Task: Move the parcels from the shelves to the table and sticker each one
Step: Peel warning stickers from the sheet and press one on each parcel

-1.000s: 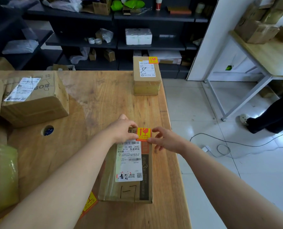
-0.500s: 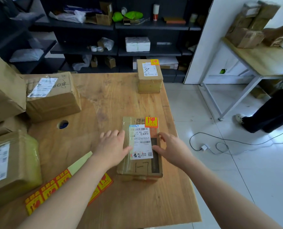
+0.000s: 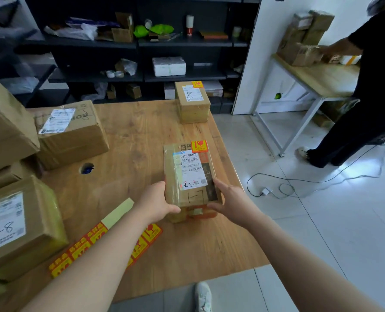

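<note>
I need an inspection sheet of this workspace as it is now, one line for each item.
surface: wooden table with a round hole.
job's things: parcel marked 1-7 bears a red sticker; far parcel also stickered; sticker sheet lies near the front edge.
clutter: more cardboard boxes on the table's left.
hands: left hand and right hand grip the 1-7 parcel's near end.
cables: floor cable with white adapter.
surroundings: dark shelves; another person at a second table.

Glossy taped cardboard parcel (image 3: pixel 191 179), wood table (image 3: pixel 137 140)
</note>
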{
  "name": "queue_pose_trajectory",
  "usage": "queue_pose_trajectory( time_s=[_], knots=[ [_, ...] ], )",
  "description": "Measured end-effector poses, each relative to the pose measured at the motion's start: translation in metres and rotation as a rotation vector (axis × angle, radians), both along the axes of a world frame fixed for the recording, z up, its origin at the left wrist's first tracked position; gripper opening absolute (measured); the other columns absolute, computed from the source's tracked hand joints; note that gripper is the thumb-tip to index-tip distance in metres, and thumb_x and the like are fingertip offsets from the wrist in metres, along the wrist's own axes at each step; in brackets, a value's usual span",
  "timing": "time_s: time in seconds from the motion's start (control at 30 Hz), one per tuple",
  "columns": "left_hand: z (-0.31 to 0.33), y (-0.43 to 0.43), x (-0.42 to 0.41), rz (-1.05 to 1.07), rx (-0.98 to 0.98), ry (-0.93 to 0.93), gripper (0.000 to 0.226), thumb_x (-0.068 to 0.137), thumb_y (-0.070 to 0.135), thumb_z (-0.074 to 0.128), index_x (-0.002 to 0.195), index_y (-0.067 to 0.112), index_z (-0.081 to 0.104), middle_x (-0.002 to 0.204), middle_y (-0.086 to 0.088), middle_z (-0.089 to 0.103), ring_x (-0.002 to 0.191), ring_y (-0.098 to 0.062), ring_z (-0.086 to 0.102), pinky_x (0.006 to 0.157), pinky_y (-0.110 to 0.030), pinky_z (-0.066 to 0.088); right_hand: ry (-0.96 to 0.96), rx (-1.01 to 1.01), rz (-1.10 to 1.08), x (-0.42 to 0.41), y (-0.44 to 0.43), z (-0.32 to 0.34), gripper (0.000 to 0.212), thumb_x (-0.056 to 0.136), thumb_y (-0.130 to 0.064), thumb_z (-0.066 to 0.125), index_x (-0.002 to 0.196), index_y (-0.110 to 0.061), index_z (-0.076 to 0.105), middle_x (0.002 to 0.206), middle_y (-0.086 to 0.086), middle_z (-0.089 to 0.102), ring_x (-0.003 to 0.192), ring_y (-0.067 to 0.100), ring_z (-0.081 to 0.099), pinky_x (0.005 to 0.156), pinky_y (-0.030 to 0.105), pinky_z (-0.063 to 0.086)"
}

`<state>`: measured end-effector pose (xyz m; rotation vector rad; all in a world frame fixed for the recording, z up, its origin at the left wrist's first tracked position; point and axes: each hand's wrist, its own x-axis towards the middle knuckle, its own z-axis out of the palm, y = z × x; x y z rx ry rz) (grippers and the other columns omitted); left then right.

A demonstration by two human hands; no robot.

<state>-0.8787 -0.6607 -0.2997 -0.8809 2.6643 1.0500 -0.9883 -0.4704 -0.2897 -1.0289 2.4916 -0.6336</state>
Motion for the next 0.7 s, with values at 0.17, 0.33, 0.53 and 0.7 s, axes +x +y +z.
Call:
queue_pose_trajectory(
  time_s=[0.17,0.33,0.53,0.7],
  knots=[
    [0.024,-0.035,-0.019,0.088,0.028,0.100,0.061,0.067,0.024,0.087,0.121,0.017,0.058,0.120,0.001,0.064,0.106,-0.019,0.060,0.088,-0.032,0.047,-0.019,-0.064,-0.003,-0.027,-0.035,0.024,0.063,0.087,-0.025,0.071,0.143,-0.021,0.041,0.131,-0.002,0.060,0.121,0.019,0.055,0.094,0.027,0.044],
    [0.049,-0.094,-0.062,0.133,0.026,0.113,0.049,0.066,0.021,0.088,0.108,0.016,0.063,0.106,0.004,0.067,0.098,-0.019,0.063,0.091,-0.039,0.050,0.014,-0.058,0.053,-0.081,-0.100,0.040,0.054,0.086,-0.030,0.071,0.135,-0.024,0.049,0.123,-0.004,0.063,0.112,0.018,0.059,0.088,0.028,0.047],
    [0.061,-0.174,-0.133,0.210,0.029,0.114,0.049,0.069,0.020,0.086,0.112,0.015,0.063,0.108,0.003,0.065,0.102,-0.020,0.062,0.089,-0.033,0.047,0.050,-0.011,0.126,-0.164,-0.193,0.047,0.051,0.087,-0.032,0.069,0.133,-0.022,0.049,0.125,-0.002,0.062,0.113,0.018,0.059,0.089,0.031,0.049],
    [0.051,-0.232,-0.198,0.233,0.023,0.093,0.051,0.074,0.020,0.082,0.120,0.013,0.060,0.122,-0.005,0.062,0.115,-0.023,0.057,0.090,-0.033,0.045,0.138,0.062,0.153,-0.228,-0.257,0.043,0.058,0.089,-0.038,0.065,0.139,-0.018,0.043,0.124,0.003,0.062,0.109,0.023,0.060,0.087,0.035,0.051]
  ],
)
